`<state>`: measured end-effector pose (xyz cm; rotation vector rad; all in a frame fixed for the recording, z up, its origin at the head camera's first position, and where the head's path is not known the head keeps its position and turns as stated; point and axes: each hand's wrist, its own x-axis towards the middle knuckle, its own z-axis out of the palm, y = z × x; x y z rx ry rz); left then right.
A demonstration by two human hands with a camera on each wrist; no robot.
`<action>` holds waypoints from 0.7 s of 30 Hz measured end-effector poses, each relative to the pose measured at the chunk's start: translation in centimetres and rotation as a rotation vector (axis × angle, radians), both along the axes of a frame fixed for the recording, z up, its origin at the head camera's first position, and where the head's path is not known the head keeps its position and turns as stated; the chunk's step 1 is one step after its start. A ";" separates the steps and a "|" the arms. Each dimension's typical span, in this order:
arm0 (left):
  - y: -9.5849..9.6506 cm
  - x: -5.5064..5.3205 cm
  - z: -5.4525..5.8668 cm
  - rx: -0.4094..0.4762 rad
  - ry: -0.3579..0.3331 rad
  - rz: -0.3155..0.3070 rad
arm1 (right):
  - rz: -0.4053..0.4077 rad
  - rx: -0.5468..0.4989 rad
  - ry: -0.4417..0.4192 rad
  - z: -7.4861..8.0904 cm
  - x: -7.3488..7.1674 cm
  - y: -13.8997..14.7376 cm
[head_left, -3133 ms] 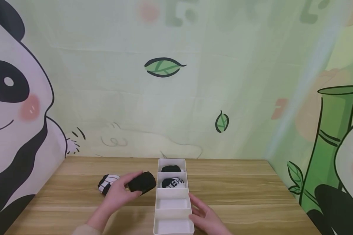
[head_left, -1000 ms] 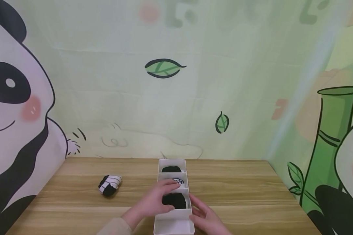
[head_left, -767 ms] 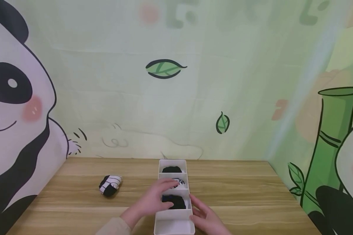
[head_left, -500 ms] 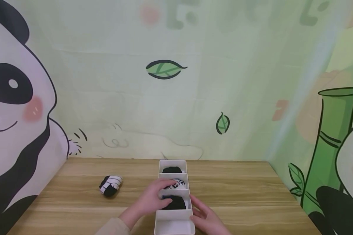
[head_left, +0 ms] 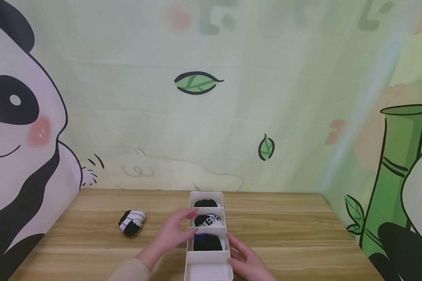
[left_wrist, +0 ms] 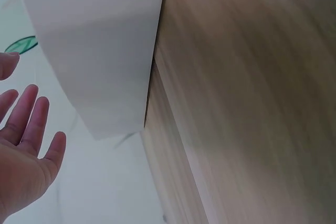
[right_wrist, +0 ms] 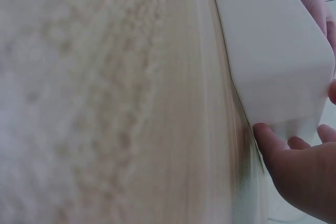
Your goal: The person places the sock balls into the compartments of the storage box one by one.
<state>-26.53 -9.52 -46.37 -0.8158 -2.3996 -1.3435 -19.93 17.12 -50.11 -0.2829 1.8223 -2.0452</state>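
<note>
A narrow white divided box (head_left: 208, 256) stands on the table, its long side pointing away from me. Three of its compartments hold balled-up socks: a black one (head_left: 205, 203) at the back, a black-and-white lettered one (head_left: 208, 220), then a black one with a bit of blue (head_left: 208, 242). The nearest compartment holds nothing. My left hand (head_left: 174, 230) hovers at the box's left edge, thumb and fingers spread around no object; the left wrist view shows its fingers (left_wrist: 35, 121) extended. My right hand (head_left: 247, 260) rests its fingertips against the box's right wall, as the right wrist view confirms.
A black-and-white lined balled-up sock (head_left: 132, 223) lies on the wooden table (head_left: 285, 226) left of the box. Behind the table hangs a green backdrop (head_left: 144, 97) printed with pandas, leaves and bamboo.
My left hand carried the black sock from the left into the third compartment, let go of it and drew back left. The right hand stays at the box's side.
</note>
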 end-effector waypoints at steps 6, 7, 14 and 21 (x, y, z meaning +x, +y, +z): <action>-1.3 -0.8 0.0 0.068 0.018 0.113 | -0.005 -0.003 0.002 0.1 0.0 0.0; -1.6 -0.8 0.1 0.078 0.018 0.128 | -0.001 -0.002 0.019 0.0 0.0 0.0; -3.6 -1.1 0.9 0.062 -0.054 0.243 | 0.009 -0.003 0.050 0.0 0.0 0.0; -5.1 -1.4 1.0 0.063 -0.109 0.295 | 0.031 -0.029 0.054 -0.2 -0.1 0.1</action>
